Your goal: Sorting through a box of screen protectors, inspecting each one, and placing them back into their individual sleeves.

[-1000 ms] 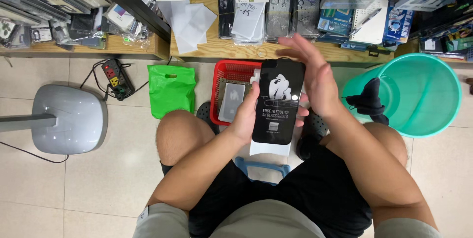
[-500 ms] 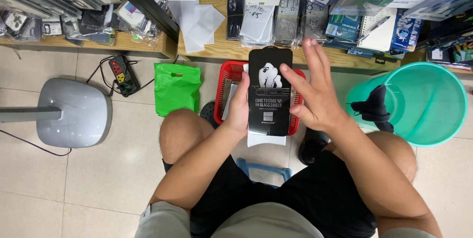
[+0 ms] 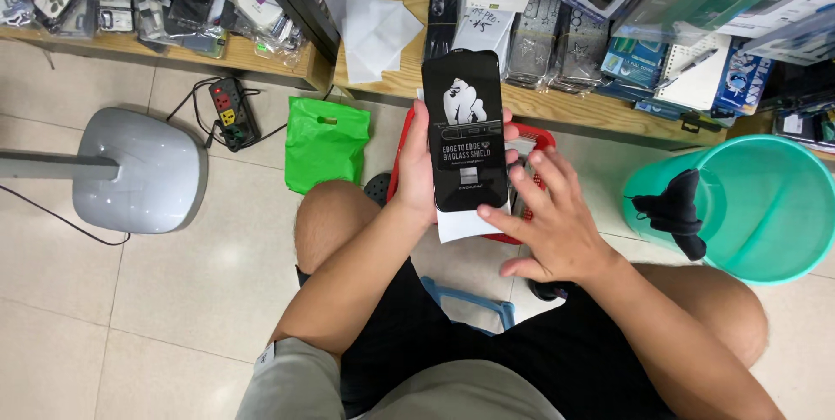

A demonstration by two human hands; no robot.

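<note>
My left hand [image 3: 416, 168] holds a black glass screen protector [image 3: 465, 129] upright by its left edge, with a white backing sheet [image 3: 461, 226] sticking out below it. The protector has white print and a white figure on its face. My right hand [image 3: 552, 220] is spread beside its lower right corner, a fingertip touching that edge. Both hands hover over a red basket [image 3: 532, 137] on the floor between my knees.
A green plastic bag [image 3: 326, 142] lies left of the basket. A teal bucket [image 3: 752, 211] with a black cloth [image 3: 677, 210] stands right. A grey fan base [image 3: 139, 168] and power strip [image 3: 228, 110] are at left. Wooden shelves [image 3: 565, 111] with packaged phone accessories run along the top.
My right hand has come off the front of the protector and dropped to its lower right corner. The left hand keeps its hold, and the protector now shows fully.
</note>
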